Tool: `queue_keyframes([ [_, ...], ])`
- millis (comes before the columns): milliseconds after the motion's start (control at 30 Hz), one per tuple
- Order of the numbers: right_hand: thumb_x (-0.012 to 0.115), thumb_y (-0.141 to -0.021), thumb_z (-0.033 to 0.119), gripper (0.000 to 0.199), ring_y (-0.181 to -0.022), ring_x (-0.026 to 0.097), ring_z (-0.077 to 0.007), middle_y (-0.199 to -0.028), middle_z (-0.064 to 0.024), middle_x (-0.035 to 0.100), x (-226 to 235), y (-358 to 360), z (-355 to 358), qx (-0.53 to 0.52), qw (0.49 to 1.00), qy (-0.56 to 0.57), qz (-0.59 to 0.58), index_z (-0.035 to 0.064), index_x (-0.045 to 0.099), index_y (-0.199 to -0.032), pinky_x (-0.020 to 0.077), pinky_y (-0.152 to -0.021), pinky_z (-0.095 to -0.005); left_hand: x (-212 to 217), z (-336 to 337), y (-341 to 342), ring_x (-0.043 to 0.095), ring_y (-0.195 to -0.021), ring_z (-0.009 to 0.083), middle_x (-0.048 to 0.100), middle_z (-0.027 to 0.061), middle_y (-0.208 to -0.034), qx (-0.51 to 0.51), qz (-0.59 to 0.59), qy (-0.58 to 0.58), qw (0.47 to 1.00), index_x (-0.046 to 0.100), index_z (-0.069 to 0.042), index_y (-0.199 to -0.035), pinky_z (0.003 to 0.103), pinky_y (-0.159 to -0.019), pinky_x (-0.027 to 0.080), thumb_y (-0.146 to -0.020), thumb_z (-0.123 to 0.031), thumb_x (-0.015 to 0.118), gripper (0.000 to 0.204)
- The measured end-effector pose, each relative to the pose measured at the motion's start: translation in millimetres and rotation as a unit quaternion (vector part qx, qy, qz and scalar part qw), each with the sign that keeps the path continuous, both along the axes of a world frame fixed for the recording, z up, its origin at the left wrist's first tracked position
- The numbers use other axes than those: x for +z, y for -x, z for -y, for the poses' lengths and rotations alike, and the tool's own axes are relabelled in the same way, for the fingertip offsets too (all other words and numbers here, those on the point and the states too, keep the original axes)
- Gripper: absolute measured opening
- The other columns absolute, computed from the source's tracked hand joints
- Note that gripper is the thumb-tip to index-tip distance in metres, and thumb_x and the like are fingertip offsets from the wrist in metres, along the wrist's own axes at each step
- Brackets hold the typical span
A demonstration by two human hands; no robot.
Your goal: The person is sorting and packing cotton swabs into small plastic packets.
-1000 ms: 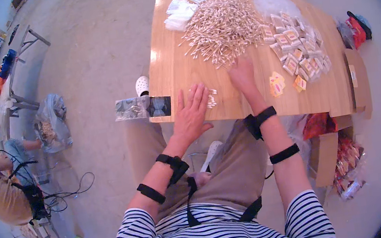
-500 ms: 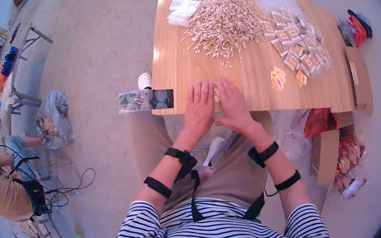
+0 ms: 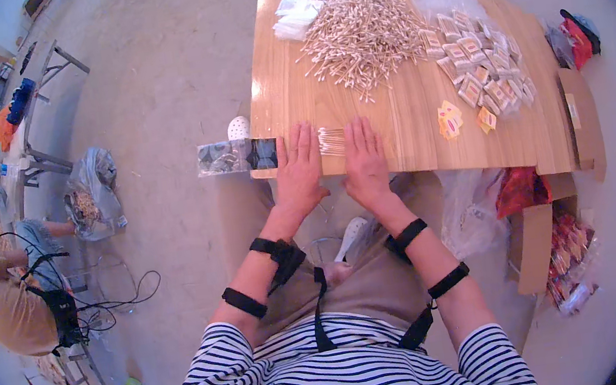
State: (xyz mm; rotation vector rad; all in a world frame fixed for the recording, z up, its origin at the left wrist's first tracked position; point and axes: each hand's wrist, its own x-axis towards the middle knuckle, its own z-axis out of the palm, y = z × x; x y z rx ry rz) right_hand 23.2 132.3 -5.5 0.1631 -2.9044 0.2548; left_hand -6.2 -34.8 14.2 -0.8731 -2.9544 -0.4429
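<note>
A small row of cotton swabs (image 3: 331, 141) lies side by side near the table's front edge, between my two hands. My left hand (image 3: 299, 176) is flat at its left end, fingers stretched out and nothing held. My right hand (image 3: 365, 169) lies at the other end, fingers straight and thumb apart, also holding nothing. Left of my left hand, a dark and clear plastic strip (image 3: 232, 157) sticks out over the table's corner. Farther back is a large heap of loose cotton swabs (image 3: 363, 36).
Packed swab bundles (image 3: 480, 62) are piled at the right, behind yellow and white cards (image 3: 450, 119). Clear bags (image 3: 297, 17) lie at the back left of the table (image 3: 279, 102). Below right stands an open cardboard box (image 3: 534, 247). Another person (image 3: 13, 305) sits at far left.
My hands have moved apart, the left one shifting left. The swab row, mostly covered before, now shows between them.
</note>
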Motion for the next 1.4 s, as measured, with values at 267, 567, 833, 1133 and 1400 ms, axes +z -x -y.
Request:
queue_keyframes([
  [267, 0.066, -0.073, 0.006, 0.081, -0.148, 0.025, -0.0400, -0.154, -0.0267, 0.033, 1.1, -0.1, 17.5, -0.007, 1.000, 0.030, -0.008, -0.0082, 0.034, -0.146, 0.0206, -0.121, -0.0497, -1.5, -4.2, -1.2, 0.017, -0.151, 0.0347, 0.023, 0.0192, -0.161, 0.006, -0.021, 0.020, 1.000, 0.026, 0.005, -0.150, 0.055, -0.122, 0.013, -0.052, -0.035, 0.093, 0.126],
  [567, 0.070, -0.071, 0.008, 0.085, -0.148, 0.024, -0.0394, -0.155, -0.0263, 0.031, 5.8, -2.3, 16.6, -0.001, 1.000, 0.026, 0.002, -0.0083, 0.033, -0.146, 0.0194, -0.122, -0.0484, -5.3, -7.6, 8.5, 0.021, -0.151, 0.0312, 0.030, 0.0177, -0.158, -0.026, -0.079, -0.005, 0.997, 0.035, 0.003, -0.148, 0.058, -0.121, 0.013, -0.054, -0.031, 0.089, 0.113],
  [833, 0.075, -0.069, 0.010, 0.093, -0.149, 0.023, -0.0389, -0.157, -0.0255, 0.029, 7.7, -0.7, 17.5, -0.010, 1.000, 0.003, 0.025, -0.0062, 0.030, -0.148, 0.0188, -0.122, -0.0471, 0.8, -14.4, 14.6, 0.024, -0.150, 0.0310, 0.032, 0.0174, -0.157, -0.019, -0.048, 0.020, 0.998, 0.038, 0.002, -0.146, 0.062, -0.120, 0.012, -0.053, -0.030, 0.090, 0.111],
  [1133, 0.082, -0.069, 0.021, 0.099, -0.150, 0.021, -0.0369, -0.158, -0.0244, 0.027, 1.5, 5.3, 24.1, -0.061, 0.997, -0.022, 0.029, -0.0039, 0.029, -0.149, 0.0196, -0.122, -0.0473, -8.1, -17.2, 17.7, 0.026, -0.149, 0.0324, 0.032, 0.0192, -0.157, -0.018, -0.048, 0.004, 0.999, 0.039, 0.003, -0.146, 0.064, -0.119, 0.013, -0.052, -0.030, 0.091, 0.112],
  [1400, 0.085, -0.068, 0.029, 0.103, -0.151, 0.019, -0.0349, -0.160, -0.0209, 0.025, 14.9, 11.6, 26.1, -0.084, 0.993, -0.018, 0.085, 0.0003, 0.030, -0.150, 0.0180, -0.120, -0.0531, -13.8, -18.6, 19.1, 0.025, -0.149, 0.0317, 0.030, 0.0189, -0.158, -0.010, -0.063, -0.012, 0.998, 0.036, 0.003, -0.147, 0.065, -0.118, 0.013, -0.052, -0.029, 0.091, 0.114],
])
